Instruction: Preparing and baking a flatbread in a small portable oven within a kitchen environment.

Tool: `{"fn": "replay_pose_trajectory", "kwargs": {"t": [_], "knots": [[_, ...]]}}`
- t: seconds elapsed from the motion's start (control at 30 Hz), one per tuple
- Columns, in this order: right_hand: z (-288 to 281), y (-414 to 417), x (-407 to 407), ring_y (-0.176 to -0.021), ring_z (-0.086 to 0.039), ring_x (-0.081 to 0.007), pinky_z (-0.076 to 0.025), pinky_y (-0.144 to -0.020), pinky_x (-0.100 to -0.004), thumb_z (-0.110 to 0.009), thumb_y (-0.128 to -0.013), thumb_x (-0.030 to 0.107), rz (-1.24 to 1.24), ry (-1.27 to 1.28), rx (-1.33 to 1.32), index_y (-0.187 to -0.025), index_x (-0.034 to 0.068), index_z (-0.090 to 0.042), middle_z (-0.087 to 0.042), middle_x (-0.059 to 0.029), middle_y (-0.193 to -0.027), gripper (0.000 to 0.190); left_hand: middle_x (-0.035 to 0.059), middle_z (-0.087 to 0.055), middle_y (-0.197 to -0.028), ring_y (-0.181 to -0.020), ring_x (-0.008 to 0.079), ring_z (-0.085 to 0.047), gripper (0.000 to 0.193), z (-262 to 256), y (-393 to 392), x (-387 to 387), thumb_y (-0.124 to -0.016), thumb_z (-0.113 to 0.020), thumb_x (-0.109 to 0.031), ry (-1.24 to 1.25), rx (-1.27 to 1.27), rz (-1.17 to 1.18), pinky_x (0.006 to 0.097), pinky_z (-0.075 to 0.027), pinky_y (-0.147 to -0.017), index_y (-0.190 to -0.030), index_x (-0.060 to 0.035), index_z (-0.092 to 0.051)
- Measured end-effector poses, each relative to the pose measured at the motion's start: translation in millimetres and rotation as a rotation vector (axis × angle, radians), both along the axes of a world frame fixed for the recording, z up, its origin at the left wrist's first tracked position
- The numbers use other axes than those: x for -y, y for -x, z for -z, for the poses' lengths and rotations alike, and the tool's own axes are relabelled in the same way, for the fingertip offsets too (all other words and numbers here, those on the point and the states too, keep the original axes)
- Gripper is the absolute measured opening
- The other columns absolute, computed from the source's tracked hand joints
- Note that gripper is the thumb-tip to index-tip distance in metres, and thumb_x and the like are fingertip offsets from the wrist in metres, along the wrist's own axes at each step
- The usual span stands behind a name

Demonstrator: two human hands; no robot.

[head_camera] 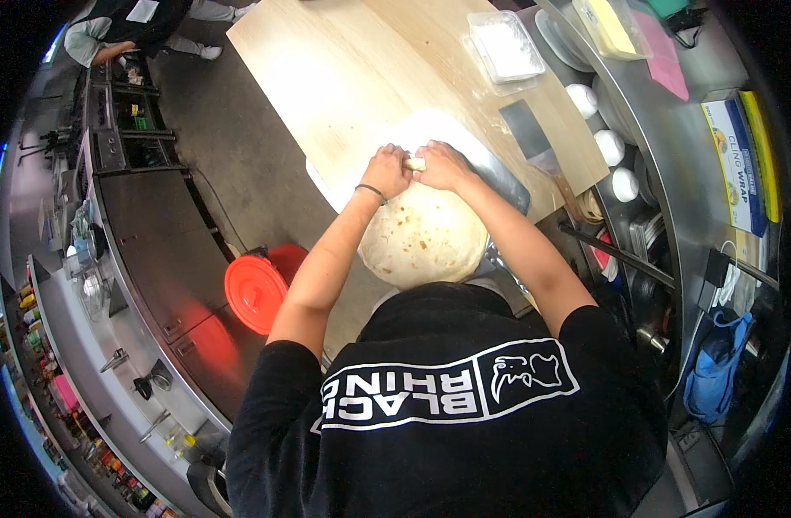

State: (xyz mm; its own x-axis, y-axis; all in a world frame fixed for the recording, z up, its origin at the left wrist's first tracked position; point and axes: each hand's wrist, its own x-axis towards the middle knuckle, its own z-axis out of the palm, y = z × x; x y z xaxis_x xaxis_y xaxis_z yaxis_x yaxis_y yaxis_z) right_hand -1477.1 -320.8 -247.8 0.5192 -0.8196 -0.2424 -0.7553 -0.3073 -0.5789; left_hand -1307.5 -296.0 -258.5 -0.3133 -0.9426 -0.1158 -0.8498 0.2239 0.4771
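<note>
My left hand (386, 173) and my right hand (443, 167) are side by side, fingers curled over a pale roll (414, 164). Only a short stretch of the roll shows between them; whether it joins the flatbread I cannot tell. Just below my hands, a large round flatbread (423, 236) with browned spots spreads towards my body. Its near edge meets my black shirt, and my fingers cover part of its far edge. A shiny metal tray (513, 188) lies partly under my right forearm.
The wooden table (344, 90) extends ahead. A clear plastic container (505, 48) and a grey flat scraper (525, 129) lie on its right side. White bowls (609, 147) and a cling wrap box (735, 165) line the right shelving. A red-lidded bin (255, 293) stands left; a person (130, 29) is beyond.
</note>
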Motion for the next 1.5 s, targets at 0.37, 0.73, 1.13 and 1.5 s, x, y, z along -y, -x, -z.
{"fn": "replay_pose_trajectory", "kwargs": {"t": [0.37, 0.73, 1.13, 1.5], "knots": [[-14, 5, 21, -0.103, -0.06, -0.0301, -0.048, -0.088, -0.0388, -0.072, -0.069, 0.031, -0.122, -0.267, -0.039, -0.112, 0.008, -0.063, -0.064, -0.0146, -0.108, 0.05, 0.0194, -0.059, -0.099, -0.099, 0.034, -0.054, 0.04, -18, -10, 8, -0.071, -0.059, -0.022, -0.118, 0.056, 0.132, 0.0404, -0.043, -0.09, -0.105, 0.0003, -0.06], [-1, 16, 31, -0.091, -0.063, -0.0326, -0.049, -0.081, -0.0397, -0.073, -0.071, 0.025, -0.149, -0.28, 0.013, -0.099, 0.004, -0.067, -0.066, -0.0181, -0.093, 0.035, 0.0209, -0.063, -0.093, -0.094, 0.0338, -0.058, 0.039, -32, -14, 20, -0.074, -0.061, -0.029, -0.174, 0.221, 0.176, 0.0388, -0.046, -0.087, -0.099, 0.0009, -0.062], [4, 20, 21, -0.095, -0.061, -0.0343, -0.047, -0.084, -0.04, -0.071, -0.073, 0.024, -0.118, -0.232, 0.126, -0.101, 0.004, -0.066, -0.065, -0.0184, -0.098, 0.035, 0.0206, -0.063, -0.091, -0.089, 0.0361, -0.059, 0.037, -31, -22, 12, -0.072, -0.062, -0.028, -0.196, 0.154, 0.152, 0.0392, -0.047, -0.084, -0.095, 0.0011, -0.064], [-15, 40, 16, -0.109, -0.054, -0.0322, -0.043, -0.093, -0.0394, -0.067, -0.076, 0.02, -0.106, -0.11, 0.114, -0.11, 0.003, -0.06, -0.06, -0.0176, -0.113, 0.039, 0.02, -0.067, -0.09, -0.082, 0.0293, -0.065, 0.042, -49, -26, 12, -0.074, -0.071, -0.023, -0.35, -0.043, 0.004, 0.0355, -0.051, -0.077, -0.109, -0.0008, -0.064]]}}
